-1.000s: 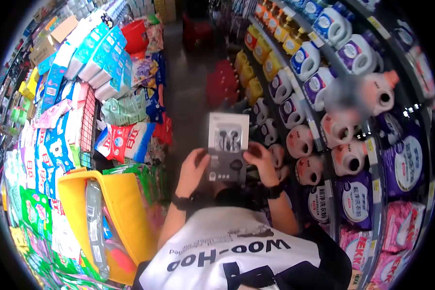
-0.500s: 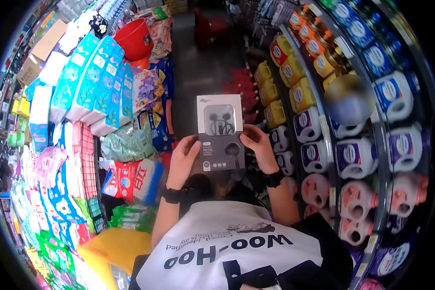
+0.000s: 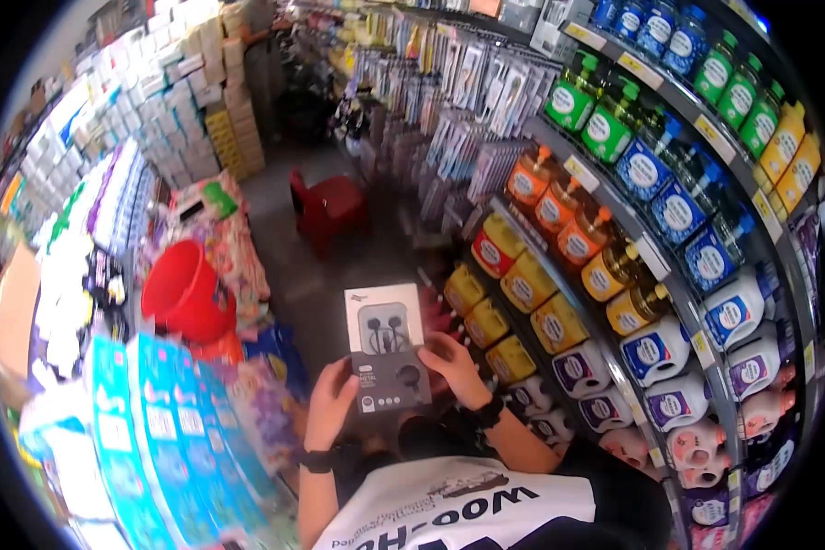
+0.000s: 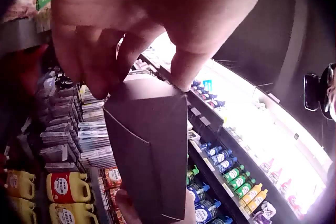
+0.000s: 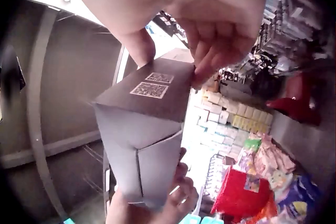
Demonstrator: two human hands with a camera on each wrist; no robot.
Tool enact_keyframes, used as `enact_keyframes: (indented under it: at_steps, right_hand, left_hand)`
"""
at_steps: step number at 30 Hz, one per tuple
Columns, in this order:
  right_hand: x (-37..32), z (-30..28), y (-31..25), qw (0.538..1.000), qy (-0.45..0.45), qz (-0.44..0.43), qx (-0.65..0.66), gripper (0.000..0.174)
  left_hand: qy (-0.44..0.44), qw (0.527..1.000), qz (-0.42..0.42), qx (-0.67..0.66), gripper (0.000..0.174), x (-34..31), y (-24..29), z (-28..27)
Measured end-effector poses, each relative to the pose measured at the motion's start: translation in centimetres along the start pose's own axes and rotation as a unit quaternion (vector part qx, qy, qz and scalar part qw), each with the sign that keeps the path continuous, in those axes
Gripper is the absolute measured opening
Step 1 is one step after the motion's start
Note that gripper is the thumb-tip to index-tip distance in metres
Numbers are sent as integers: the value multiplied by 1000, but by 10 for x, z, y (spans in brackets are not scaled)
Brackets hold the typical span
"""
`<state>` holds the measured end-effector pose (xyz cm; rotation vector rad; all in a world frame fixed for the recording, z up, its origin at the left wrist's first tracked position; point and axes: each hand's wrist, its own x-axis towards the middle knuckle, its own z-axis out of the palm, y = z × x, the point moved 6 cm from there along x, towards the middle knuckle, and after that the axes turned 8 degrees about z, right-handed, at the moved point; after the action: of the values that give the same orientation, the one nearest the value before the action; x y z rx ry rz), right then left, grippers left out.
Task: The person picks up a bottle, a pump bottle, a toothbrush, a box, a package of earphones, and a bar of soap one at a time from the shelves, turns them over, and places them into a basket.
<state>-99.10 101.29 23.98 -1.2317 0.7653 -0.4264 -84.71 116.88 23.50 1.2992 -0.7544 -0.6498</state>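
An earphone box, white above and dark grey below with earphones pictured on its front, is held upright in front of the chest. My left hand grips its left edge, thumb on the front. On the opposite edge my right hand pinches it between thumb and fingers. In the left wrist view the box's dark side shows under the left hand. Square codes mark another dark face of the box in the right wrist view, below the right hand.
Shelves of detergent jugs and pump bottles line the right. On the left are blue tissue packs and a red bucket. A red chair stands in the aisle ahead, with stacked boxes beyond.
The head view has swung up and along the aisle, bringing the chair and stacked boxes into fuller view. Both hands keep hold of the earphone box, which now sits lower in the view.
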Motion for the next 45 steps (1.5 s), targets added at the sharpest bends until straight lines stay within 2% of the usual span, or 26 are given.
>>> enact_keyframes:
  at_steps: [2, 4, 7, 10, 11, 13, 15, 18, 19, 20, 21, 24, 26, 28, 29, 30, 32, 33, 34, 36, 37, 38, 40, 41, 43, 45]
  right_hand:
    - [33, 1, -5, 999, 26, -37, 8, 33]
    - [70, -5, -17, 996, 50, -78, 12, 35]
    - [124, -16, -26, 994, 106, -7, 19, 38]
    - [198, -24, -31, 992, 110, -17, 60, 38]
    - [219, -25, -42, 991, 127, -28, 15, 41]
    - [267, -36, -69, 985, 164, -57, 0, 43]
    - [293, -29, -94, 982, 177, -53, 38, 44]
    - [355, -42, -124, 975, 176, -111, 82, 45]
    - [370, -47, -131, 974, 169, -129, 75, 46]
    - [380, -51, -137, 974, 162, -145, 67, 47]
    - [385, -54, -158, 974, 168, -152, 24, 50]
    - [408, -62, -194, 968, 169, -185, 4, 55]
    - [430, -70, -214, 969, 159, -187, -11, 57]
    - [436, -68, -250, 948, 191, -244, -71, 62]
    - [444, -71, -262, 958, 189, -192, -103, 69]
    - [452, -73, -273, 956, 197, -190, -104, 69]
    - [467, -72, -306, 920, 230, -273, -159, 75]
    - [471, -71, -326, 900, 264, -286, -198, 78]
    - [483, -73, -345, 857, 285, -338, -266, 78]
    - [489, -59, -395, 817, 308, -377, -309, 77]
    - [494, -52, -412, 859, 286, -363, -222, 77]
    - [500, -52, -425, 840, 311, -371, -242, 77]
    - [505, -44, -446, 849, 333, -330, -243, 76]
    - [510, -46, -449, 842, 353, -331, -239, 76]
    - [509, -45, -461, 769, 406, -388, -307, 75]
    - [502, -47, -464, 765, 440, -380, -276, 74]
  left_hand:
    - [-43, 998, 8, 35, 37, 50, -12, -8]
    - [-71, 997, 16, 17, 39, 96, -21, -9]
    - [-104, 994, -11, -26, 45, 168, -40, -5]
    - [-150, 989, -1, -16, 49, 239, -54, -8]
    - [-157, 987, 5, -25, 49, 264, -58, -11]
    - [-173, 983, -4, -61, 53, 318, -48, 0]
    - [-213, 976, 3, -39, 54, 363, -35, 2]
    - [-269, 962, 45, -1, 62, 437, -25, 10]
    - [-278, 955, 87, 52, 66, 457, -21, 14]
    - [-286, 944, 129, 102, 69, 474, -18, 20]
    - [-295, 941, 132, 98, 69, 494, -17, 28]
    - [-316, 925, 194, 81, 79, 544, -9, 42]
    - [-337, 915, 206, 86, 79, 580, 5, 55]
    - [-336, 883, 289, 154, 80, 610, 34, 66]
    - [-332, 870, 340, 129, 79, 629, 34, 70]
    - [-348, 884, 294, 102, 78, 644, 45, 77]
    - [-369, 869, 324, 62, 80, 679, 63, 84]
    - [-362, 858, 353, 85, 82, 696, 72, 87]
    - [-369, 853, 359, 85, 82, 716, 82, 91]
    - [-366, 840, 392, 90, 83, 755, 102, 98]
    - [-374, 836, 396, 58, 84, 778, 100, 102]
    - [-371, 840, 395, 33, 82, 791, 115, 104]
    - [-392, 823, 410, 16, 80, 818, 129, 111]
    - [-393, 817, 423, 1, 78, 822, 141, 115]
    - [-418, 803, 424, -16, 79, 836, 146, 128]
    - [-438, 778, 449, -28, 82, 849, 144, 147]
